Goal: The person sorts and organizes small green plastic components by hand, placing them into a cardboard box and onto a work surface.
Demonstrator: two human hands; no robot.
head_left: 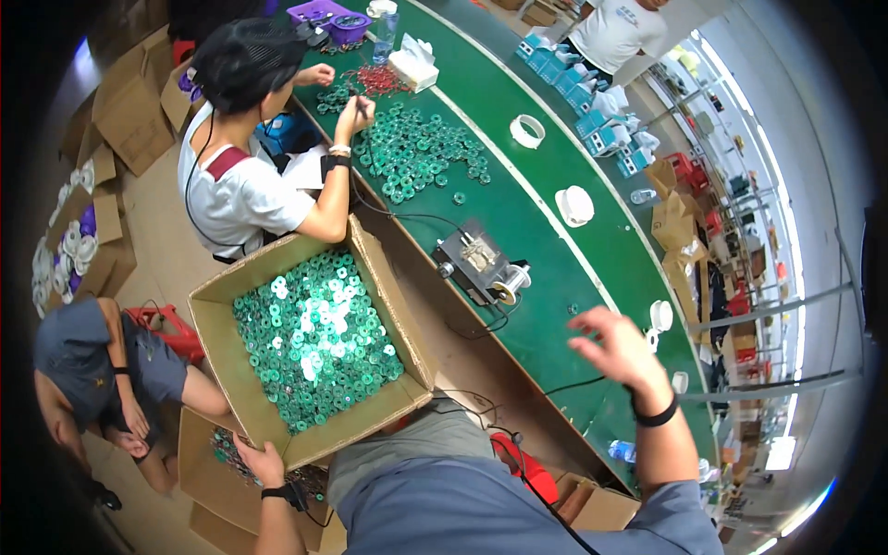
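An open cardboard box (215, 356) full of small round green parts (314, 342) leans in front of me, tilted, above my left thigh. My left hand (262, 462) grips its near lower corner, with some fingers hidden by the cardboard. Over the green work table my right hand (615, 350) hangs with fingers apart and nothing in it. A small black machine with a metal spool (479, 266) stands on the table to the left of that hand. White round housings (659, 316) lie just beyond the right hand.
A co-worker (250, 148) sits at the table beside a pile of green ring parts (416, 153) and red pieces (379, 80). Another person (92, 370) sits at the left. A second carton (203, 453) stands below the box. Cables (416, 217) cross the table's near edge.
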